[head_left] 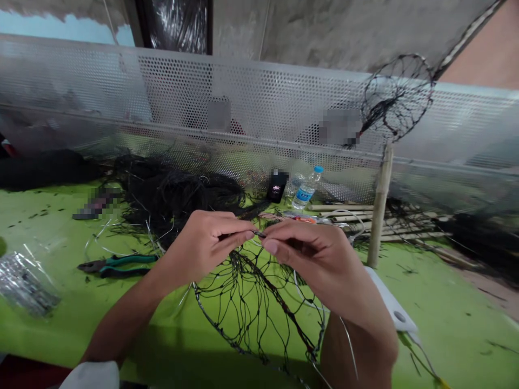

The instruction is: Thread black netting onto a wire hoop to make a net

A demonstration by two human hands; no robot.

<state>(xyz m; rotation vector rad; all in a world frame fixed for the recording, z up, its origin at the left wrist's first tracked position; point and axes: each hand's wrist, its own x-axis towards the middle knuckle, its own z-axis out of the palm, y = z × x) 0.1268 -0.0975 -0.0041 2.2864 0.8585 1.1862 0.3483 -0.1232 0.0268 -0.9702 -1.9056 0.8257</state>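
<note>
Over a green table [441,302], my left hand [206,243] and my right hand [312,254] meet fingertip to fingertip. Both pinch the top edge of a black wire-and-thread net frame [251,302] that hangs down between my forearms. Each hand's fingers are closed on the thin black wire at the rim. A loose silver wire [308,294] curls under my right wrist.
Green-handled pliers [117,265] lie to the left, near a clear bag of small metal parts [24,283]. A heap of black netting [174,194] sits behind. A finished round net [395,97] stands on a bamboo stick [379,208]. A water bottle [307,187] and perforated metal panel [259,108] are at the back.
</note>
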